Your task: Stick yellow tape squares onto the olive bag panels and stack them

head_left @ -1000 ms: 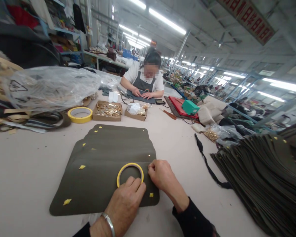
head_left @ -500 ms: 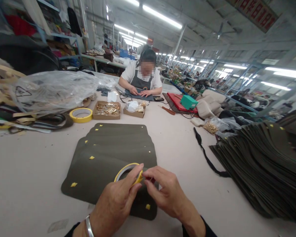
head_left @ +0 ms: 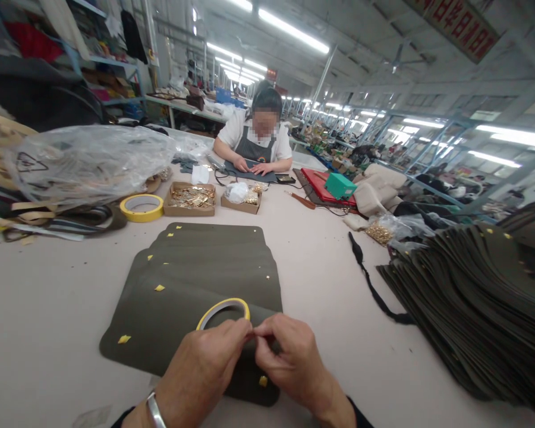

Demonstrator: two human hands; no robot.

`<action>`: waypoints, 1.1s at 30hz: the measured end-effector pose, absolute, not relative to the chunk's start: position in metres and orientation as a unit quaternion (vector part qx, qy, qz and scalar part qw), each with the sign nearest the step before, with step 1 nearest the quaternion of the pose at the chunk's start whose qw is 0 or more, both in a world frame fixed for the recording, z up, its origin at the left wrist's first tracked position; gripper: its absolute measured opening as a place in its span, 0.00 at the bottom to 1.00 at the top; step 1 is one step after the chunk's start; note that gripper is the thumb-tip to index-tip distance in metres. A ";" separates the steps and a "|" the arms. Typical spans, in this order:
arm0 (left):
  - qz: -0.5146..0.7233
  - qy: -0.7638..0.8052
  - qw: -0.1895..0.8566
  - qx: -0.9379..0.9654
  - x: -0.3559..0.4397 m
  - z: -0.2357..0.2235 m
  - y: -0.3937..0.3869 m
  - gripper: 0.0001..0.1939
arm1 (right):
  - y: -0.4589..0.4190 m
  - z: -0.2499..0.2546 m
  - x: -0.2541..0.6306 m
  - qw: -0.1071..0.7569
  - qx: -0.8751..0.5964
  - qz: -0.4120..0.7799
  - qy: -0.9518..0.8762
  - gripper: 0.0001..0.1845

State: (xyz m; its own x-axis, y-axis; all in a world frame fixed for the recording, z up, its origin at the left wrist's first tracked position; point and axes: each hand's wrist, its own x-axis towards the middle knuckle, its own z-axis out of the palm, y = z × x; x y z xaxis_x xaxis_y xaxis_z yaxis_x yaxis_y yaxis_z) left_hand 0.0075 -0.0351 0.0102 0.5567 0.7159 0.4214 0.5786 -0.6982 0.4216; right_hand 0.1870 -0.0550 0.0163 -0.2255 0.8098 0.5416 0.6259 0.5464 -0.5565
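Note:
My left hand (head_left: 205, 362) grips a narrow roll of yellow tape (head_left: 223, 304) by its near right edge, thumb and fingers closed on it. Against those fingertips, my right hand (head_left: 289, 356) is closed in a pinch; whatever lies between its fingers is hidden. Below both hands lie several dark olive sheets (head_left: 205, 261), overlapping in a stepped stack on the table. Small yellow tape pieces (head_left: 159, 288) stick to them along the left side, and another yellow piece (head_left: 263, 381) is at the near right corner, under my right hand. Tiny shiny dots show along the right side.
A wider yellow tape roll (head_left: 141, 208) lies beside a cardboard box of gold-coloured metal parts (head_left: 189, 200) and a smaller box (head_left: 241, 205). A thick pile of dark sheets (head_left: 463, 315) and a black strap (head_left: 374, 285) are at right. Across the table sits a co-worker (head_left: 261, 139).
My two hands have come together, their fingertips now meeting at the tape's edge. The tape roll has shifted slightly left, and the whole view has shifted a little.

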 end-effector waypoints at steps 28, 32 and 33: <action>0.091 0.426 0.024 0.900 -0.003 -0.013 -0.013 0.10 | -0.016 -0.002 0.236 0.284 -0.651 0.488 -0.507 0.10; 0.091 0.425 0.012 0.901 -0.002 -0.016 -0.011 0.10 | -0.025 0.001 0.227 0.249 -0.654 0.380 -0.605 0.08; 0.093 0.425 0.013 0.900 -0.002 -0.016 -0.011 0.09 | -0.025 0.002 0.225 0.242 -0.652 0.352 -0.627 0.08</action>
